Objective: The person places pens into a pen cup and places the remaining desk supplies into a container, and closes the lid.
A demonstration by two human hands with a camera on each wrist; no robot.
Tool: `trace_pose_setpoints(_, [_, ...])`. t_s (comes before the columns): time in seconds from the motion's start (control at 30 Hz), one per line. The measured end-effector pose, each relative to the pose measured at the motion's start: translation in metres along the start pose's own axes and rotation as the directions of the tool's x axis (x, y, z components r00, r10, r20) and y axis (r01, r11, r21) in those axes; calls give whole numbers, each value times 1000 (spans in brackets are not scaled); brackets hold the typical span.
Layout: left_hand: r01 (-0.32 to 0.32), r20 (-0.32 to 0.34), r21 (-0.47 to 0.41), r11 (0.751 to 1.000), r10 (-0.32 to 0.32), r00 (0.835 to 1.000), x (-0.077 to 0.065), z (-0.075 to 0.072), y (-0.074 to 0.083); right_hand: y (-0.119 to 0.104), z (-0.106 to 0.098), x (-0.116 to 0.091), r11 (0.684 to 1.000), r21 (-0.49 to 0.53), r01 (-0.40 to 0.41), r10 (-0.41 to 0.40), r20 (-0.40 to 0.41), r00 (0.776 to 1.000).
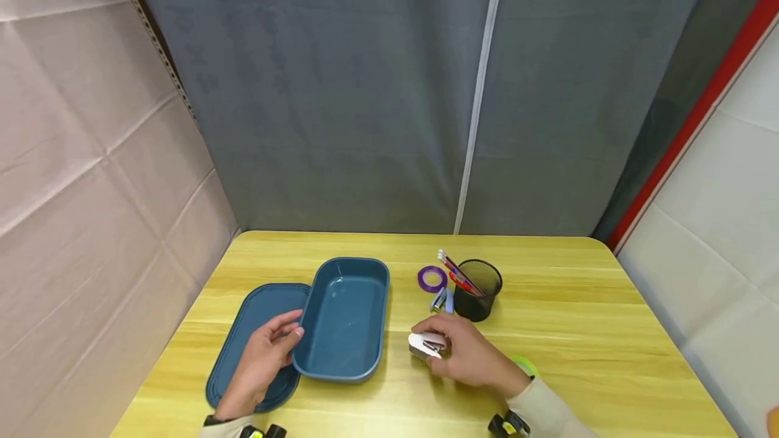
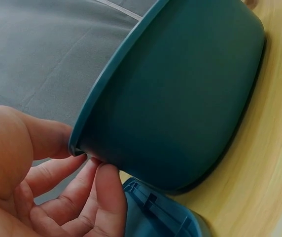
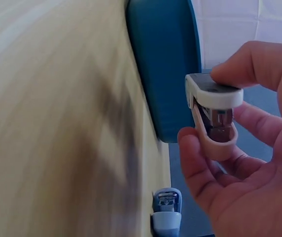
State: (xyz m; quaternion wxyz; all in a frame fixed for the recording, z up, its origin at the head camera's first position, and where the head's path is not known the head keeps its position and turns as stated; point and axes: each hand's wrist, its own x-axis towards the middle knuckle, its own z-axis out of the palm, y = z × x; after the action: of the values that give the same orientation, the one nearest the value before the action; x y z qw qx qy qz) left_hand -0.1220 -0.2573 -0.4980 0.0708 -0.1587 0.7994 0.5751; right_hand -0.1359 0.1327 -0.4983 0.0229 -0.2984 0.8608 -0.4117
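Observation:
A deep blue plastic box (image 1: 345, 316) stands on the table, its near-left corner over the edge of a flat blue lid (image 1: 239, 340). My left hand (image 1: 263, 360) pinches the box's left rim; the left wrist view has the thumb on the rim (image 2: 99, 89) and curled fingers below it. To the right of the box, my right hand (image 1: 471, 355) holds a small white stapler (image 3: 215, 96) between thumb and fingers, above the tabletop. Beyond that hand lies a second, light blue stapler (image 1: 449, 301), also visible low in the right wrist view.
A black mesh pen cup (image 1: 470, 306) holds pencils and a red pen (image 1: 464, 280). Beside it lies a roll of purple tape (image 1: 421, 278). A bright green item (image 1: 525, 363) is partly hidden behind my right forearm. Grey curtain (image 1: 341, 120) backs the wooden table (image 1: 584, 343).

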Motion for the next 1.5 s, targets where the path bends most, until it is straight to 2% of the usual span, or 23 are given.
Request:
trace_pose_setpoints(0.27, [-4, -3, -12, 1000, 3, 1000, 1, 0, 0, -9, -3, 8, 998, 51, -44, 46, -39, 998])
trace_pose_setpoints(0.5, [-4, 0, -16, 1000, 4, 1000, -1, 0, 1, -15, -2, 15, 995, 97, -31, 38, -68, 997])
trace_pose_setpoints(0.8, [3, 6, -19, 1000, -3, 1000, -1, 0, 1, -21, 1, 25, 994, 109, -29, 38, -87, 995])
trace_pose_setpoints(1.1, [6, 3, -14, 1000, -6, 1000, -2, -1, 1, -29, 9, 39, 988, 148, -43, 53, -65, 997])
trace_pose_setpoints(1.5, [-4, -1, 0, 1000, 4, 1000, -5, -1, 1, -38, 14, 56, 991, 135, -3, 11, -57, 998])
